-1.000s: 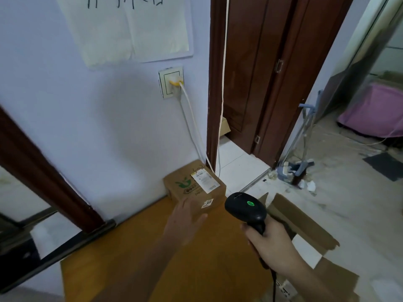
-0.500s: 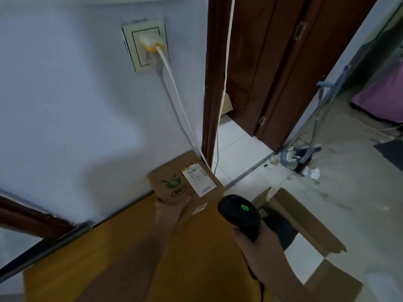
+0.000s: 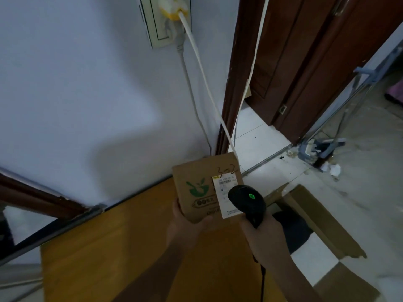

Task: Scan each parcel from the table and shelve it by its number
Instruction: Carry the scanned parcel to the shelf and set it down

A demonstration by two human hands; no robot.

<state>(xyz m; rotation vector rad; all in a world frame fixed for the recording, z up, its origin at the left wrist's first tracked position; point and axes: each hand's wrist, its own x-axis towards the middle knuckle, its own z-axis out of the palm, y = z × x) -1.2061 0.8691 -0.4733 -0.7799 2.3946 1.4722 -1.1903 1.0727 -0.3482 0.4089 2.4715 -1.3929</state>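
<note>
While the left hand (image 3: 187,225) clasps the parcel (image 3: 205,186) by its near corner above the desk (image 3: 104,258), the right hand (image 3: 261,238), wrapped round the scanner (image 3: 247,202), should aim beyond itself at the label (image 3: 225,192), parcel steady.

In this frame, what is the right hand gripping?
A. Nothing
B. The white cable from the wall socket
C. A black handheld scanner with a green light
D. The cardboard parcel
C: the right hand grips the black scanner, green light lit, over the parcel held by the left hand.
</note>
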